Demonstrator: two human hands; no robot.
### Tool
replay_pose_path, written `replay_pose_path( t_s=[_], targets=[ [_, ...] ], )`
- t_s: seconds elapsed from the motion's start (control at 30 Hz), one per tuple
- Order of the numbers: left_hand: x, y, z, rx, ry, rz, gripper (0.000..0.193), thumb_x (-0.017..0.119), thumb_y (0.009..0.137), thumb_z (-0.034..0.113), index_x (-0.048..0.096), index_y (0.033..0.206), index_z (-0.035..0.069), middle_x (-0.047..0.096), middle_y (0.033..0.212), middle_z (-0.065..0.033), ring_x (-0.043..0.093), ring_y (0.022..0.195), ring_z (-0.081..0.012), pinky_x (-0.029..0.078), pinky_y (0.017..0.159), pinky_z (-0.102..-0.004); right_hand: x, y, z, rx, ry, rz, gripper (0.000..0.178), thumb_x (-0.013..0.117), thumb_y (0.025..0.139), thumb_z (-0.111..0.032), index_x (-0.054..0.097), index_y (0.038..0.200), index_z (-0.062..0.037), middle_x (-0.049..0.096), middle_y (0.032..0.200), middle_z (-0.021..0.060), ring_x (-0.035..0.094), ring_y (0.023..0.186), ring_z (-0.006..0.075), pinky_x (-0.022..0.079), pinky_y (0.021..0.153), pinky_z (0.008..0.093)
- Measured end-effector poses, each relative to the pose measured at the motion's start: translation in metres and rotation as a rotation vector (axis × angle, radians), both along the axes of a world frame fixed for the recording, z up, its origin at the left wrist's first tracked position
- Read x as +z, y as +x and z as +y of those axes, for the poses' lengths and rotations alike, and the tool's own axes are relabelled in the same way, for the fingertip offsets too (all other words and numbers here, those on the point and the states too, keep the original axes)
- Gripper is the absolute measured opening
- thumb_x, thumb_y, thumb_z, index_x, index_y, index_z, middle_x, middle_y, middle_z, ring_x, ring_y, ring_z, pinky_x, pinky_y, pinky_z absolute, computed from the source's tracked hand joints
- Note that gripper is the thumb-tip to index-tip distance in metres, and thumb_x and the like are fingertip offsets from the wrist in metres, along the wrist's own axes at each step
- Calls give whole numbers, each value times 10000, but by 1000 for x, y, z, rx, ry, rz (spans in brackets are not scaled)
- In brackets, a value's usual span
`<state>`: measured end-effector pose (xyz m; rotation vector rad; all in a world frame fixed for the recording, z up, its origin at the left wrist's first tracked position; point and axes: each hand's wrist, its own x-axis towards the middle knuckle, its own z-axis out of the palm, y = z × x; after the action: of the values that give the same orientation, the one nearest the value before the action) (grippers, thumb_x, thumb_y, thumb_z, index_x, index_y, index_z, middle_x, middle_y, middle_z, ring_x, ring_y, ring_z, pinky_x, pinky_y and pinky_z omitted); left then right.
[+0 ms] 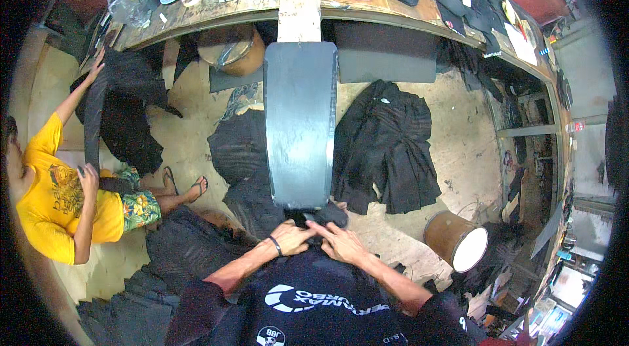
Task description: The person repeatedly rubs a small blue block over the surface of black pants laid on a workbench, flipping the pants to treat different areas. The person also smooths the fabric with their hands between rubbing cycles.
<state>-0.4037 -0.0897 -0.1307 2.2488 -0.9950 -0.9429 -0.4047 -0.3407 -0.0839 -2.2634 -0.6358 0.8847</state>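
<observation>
My left hand [291, 237], with a dark band at its wrist, is closed at the near end of a long, dark grey, smooth-topped board [301, 126]. Beside it, my right hand [339, 242] is also closed, and the fingers of both hands nearly meet. Both pinch a piece of black fabric [335, 215] bunched at the board's near end. Fingers and folds hide exactly how it is gripped. Black trousers or a similar dark garment [386, 149] lie spread on the floor to the right of the board.
At left a person in a yellow shirt [56, 198] handles black cloth [124, 110]. A cluttered workbench [255, 15] runs along the far side. Dark cloth heaps [177, 248] cover the floor at left. A drum [455, 241] lies at right, near shelving [531, 130].
</observation>
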Motion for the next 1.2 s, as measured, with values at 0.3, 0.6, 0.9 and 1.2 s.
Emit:
replay_pose_path(
  t_s=[0.3, 0.6, 0.9, 1.2],
  targets=[
    [57, 10, 34, 218, 297, -235, 429, 706, 942, 587, 683, 909, 160, 770, 888, -91, 755, 900, -297, 398, 1014, -600, 7, 49, -36, 141, -350, 116, 455, 671, 1006, -439, 657, 1396, -205, 760, 1185, 229, 695, 1206, 451, 580, 976, 569],
    [150, 253, 85, 827, 180, -1062, 369, 739, 947, 475, 667, 1005, 117, 640, 1018, -115, 601, 1072, -352, 391, 1065, -586, 79, 277, 46, -553, 15, -377, 353, 671, 960, -318, 731, 1095, 2, 741, 972, 299, 749, 942, 461, 583, 853, 537],
    [60, 243, -26, 588, 80, -605, 952, 631, 929, 677, 354, 1682, 164, 192, 1794, -137, 134, 1663, -356, 30, 1198, -845, 85, 231, 40, -611, 64, -400, 704, 727, 982, -425, 517, 1563, -87, 591, 1475, 332, 640, 1312, 474, 518, 1114, 514],
    [47, 517, -17, 755, -254, -181, 832, 574, 957, 741, 546, 1578, 188, 345, 1744, -142, 202, 1648, -358, 68, 1259, -760, 42, 332, 76, -572, -235, -171, 1004, 647, 1020, -518, 106, 1714, -35, 284, 1681, 376, 445, 1469, 550, 409, 1219, 540]
  ],
)
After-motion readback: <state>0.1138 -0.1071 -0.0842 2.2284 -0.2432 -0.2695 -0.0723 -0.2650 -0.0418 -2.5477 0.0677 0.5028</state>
